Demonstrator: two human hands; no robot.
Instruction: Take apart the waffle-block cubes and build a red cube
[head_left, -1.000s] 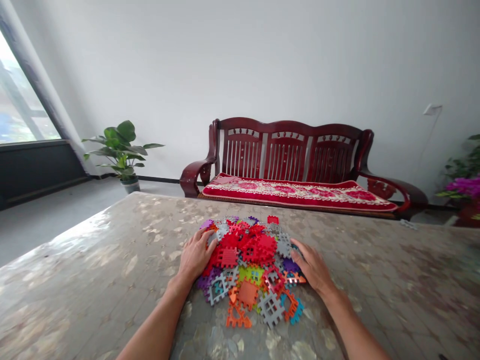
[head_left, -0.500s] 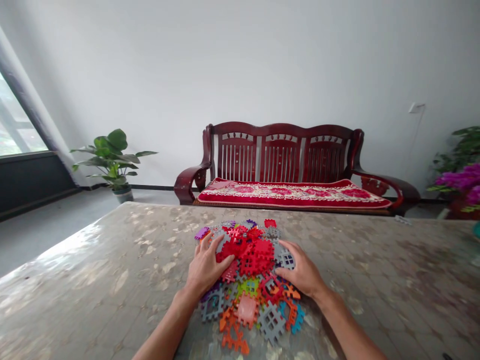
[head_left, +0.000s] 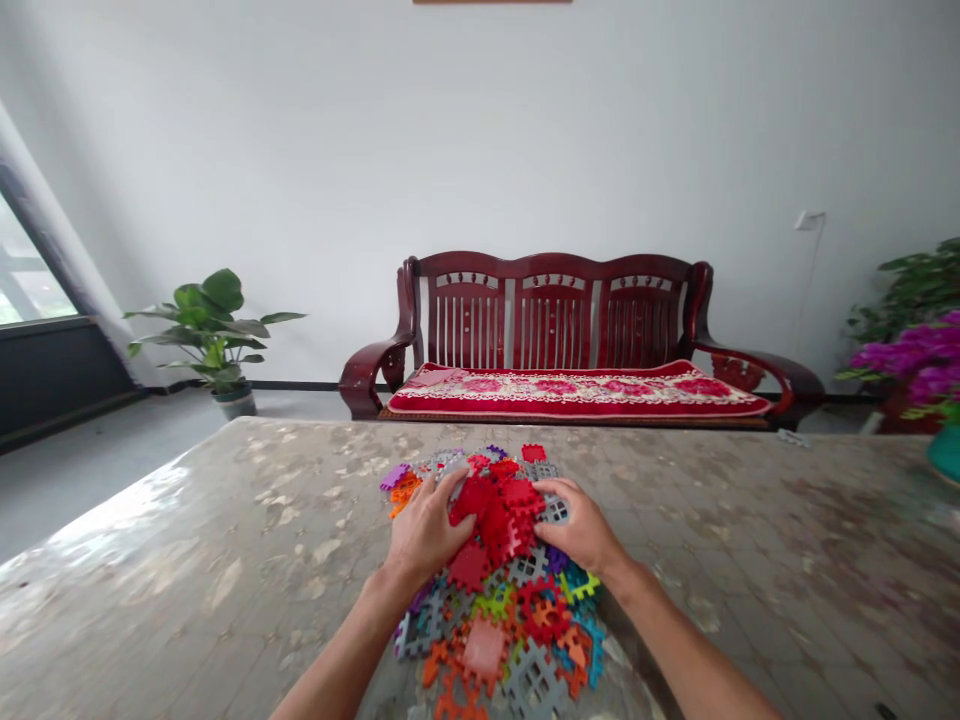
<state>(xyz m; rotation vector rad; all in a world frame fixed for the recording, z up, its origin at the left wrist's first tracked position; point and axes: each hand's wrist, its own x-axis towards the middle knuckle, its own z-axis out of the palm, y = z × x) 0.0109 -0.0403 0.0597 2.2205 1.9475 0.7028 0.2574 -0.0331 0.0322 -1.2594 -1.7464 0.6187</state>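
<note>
A heap of flat, notched plastic pieces lies on the table (head_left: 300, 520), in red, grey, orange, green, purple and blue. My left hand (head_left: 429, 528) rests against the left side of the red pieces (head_left: 495, 515), thumb and fingers spread. On their right side, my right hand (head_left: 579, 525) has its thumb and fingers apart, touching the edge of the red pieces and a grey lattice piece (head_left: 555, 508). Nearer to me lie a pale pink square piece (head_left: 484, 648) and a grey window-like piece (head_left: 535, 683). An orange piece (head_left: 405, 492) is left of my left fingertips.
Beyond the table stands a dark red wooden bench (head_left: 551, 310) with a patterned red cushion (head_left: 577, 392). A potted plant (head_left: 217, 330) is at the left; purple flowers (head_left: 919, 355) in a teal pot (head_left: 946, 452) are at the right.
My hands have come closer together around the red pieces, which have bunched and shifted slightly. The view has tilted up a little and turned slightly right.
</note>
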